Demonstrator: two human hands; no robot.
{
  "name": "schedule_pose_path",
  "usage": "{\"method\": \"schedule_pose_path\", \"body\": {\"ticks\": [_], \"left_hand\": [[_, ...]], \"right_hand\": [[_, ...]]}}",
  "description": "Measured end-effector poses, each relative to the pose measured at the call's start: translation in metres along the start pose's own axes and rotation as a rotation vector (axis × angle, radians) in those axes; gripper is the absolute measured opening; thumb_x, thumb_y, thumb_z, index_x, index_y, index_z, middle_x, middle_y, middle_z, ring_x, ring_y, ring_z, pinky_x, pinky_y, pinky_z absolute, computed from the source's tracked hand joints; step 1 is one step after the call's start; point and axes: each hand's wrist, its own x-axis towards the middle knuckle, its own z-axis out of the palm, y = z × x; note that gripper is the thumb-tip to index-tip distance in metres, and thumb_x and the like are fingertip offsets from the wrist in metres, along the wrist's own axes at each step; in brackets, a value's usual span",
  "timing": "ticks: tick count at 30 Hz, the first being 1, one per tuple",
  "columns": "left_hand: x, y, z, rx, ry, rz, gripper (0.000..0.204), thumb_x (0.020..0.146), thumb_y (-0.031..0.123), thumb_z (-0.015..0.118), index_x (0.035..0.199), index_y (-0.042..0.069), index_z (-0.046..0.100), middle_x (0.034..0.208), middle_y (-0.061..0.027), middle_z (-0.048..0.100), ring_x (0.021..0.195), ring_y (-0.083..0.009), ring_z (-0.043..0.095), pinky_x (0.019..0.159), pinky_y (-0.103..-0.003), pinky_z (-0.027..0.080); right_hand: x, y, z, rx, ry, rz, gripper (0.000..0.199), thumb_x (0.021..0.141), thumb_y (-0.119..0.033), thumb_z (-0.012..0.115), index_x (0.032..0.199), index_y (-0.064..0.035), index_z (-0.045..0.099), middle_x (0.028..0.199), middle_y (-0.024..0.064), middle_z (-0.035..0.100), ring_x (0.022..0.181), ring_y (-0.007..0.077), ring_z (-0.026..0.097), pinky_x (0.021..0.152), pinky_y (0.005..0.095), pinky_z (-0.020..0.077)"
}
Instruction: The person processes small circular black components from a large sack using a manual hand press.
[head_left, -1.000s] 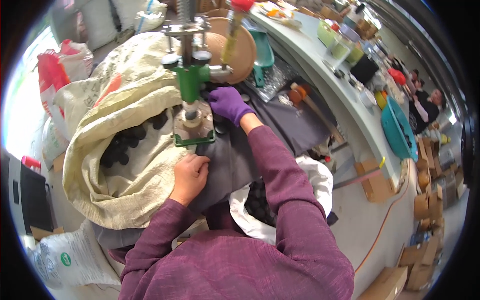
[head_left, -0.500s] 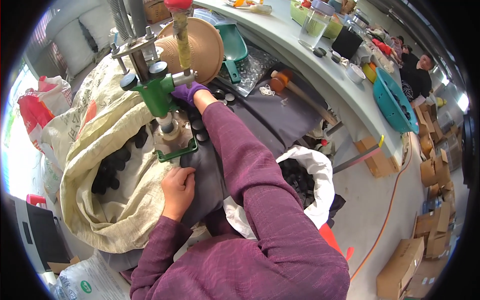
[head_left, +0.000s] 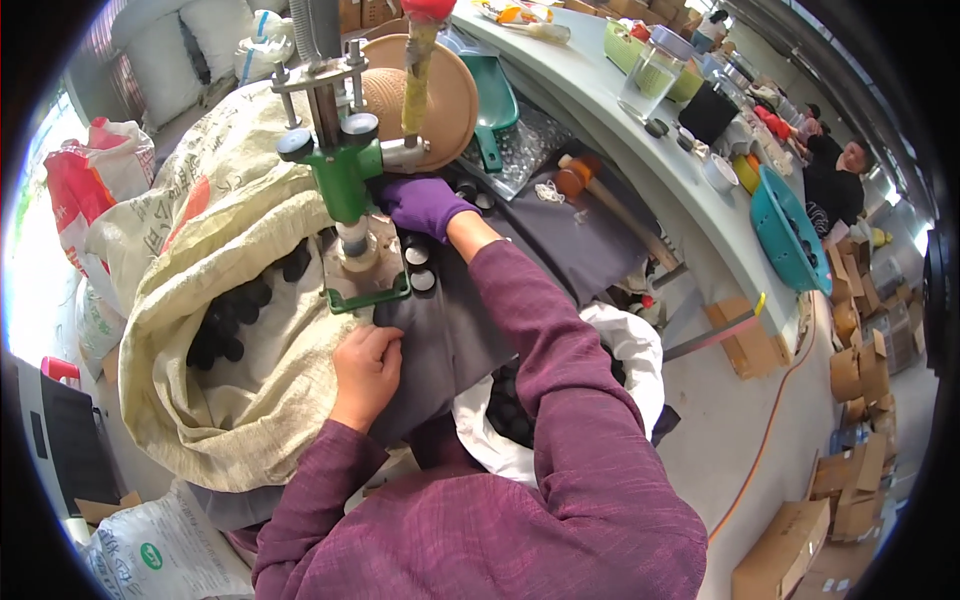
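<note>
A green hand press with a red-topped lever stands in front of me. My right hand, in a purple glove, is just right of the press head; its fingertips are hidden. Below that hand, black round caps with pale insides sit along the press base. My left hand is bare and closed, knuckles up, at the near edge of the green base frame. What its fingers hold, if anything, cannot be made out. A pale woven sack with black caps lies open on the left.
A white bag of black pieces is under my right forearm. Behind the press are a tan hat and a green dustpan. A mallet lies on the dark cloth. A teal basket stands on the long table near another person.
My right hand has drawn back from behind the press to its right side, with the elbow bending more. My left hand stays closed by the base frame. The view has shifted slightly.
</note>
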Motion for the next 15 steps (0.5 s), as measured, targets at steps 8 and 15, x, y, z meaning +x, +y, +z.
{"method": "schedule_pose_path", "body": {"ticks": [8, 15], "left_hand": [[0.002, 0.001, 0.005, -0.015, 0.03, 0.03, 0.008, 0.076, 0.001, 0.065, 0.082, 0.005, 0.067, 0.074, -0.0112, 0.063, 0.072, -0.0317, 0.061, 0.063, -0.04, 0.049], [-0.005, 0.002, 0.002, 0.005, 0.045, 0.019, 0.007, 0.076, 0.003, 0.066, 0.082, 0.006, 0.068, 0.076, -0.0111, 0.064, 0.074, -0.0322, 0.062, 0.065, -0.041, 0.049]], "right_hand": [[-0.09, 0.001, 0.006, -0.07, 0.113, -0.027, 0.038, 0.087, -0.035, 0.057, 0.117, -0.0144, 0.066, 0.12, 0.0141, 0.064, 0.11, 0.0326, 0.06, 0.094, 0.0428, 0.0492], [-0.073, 0.016, -0.025, 0.171, 0.344, 0.037, 0.038, 0.087, -0.035, 0.058, 0.114, -0.0108, 0.068, 0.118, 0.0104, 0.066, 0.113, 0.0307, 0.06, 0.099, 0.0419, 0.0452]]}}
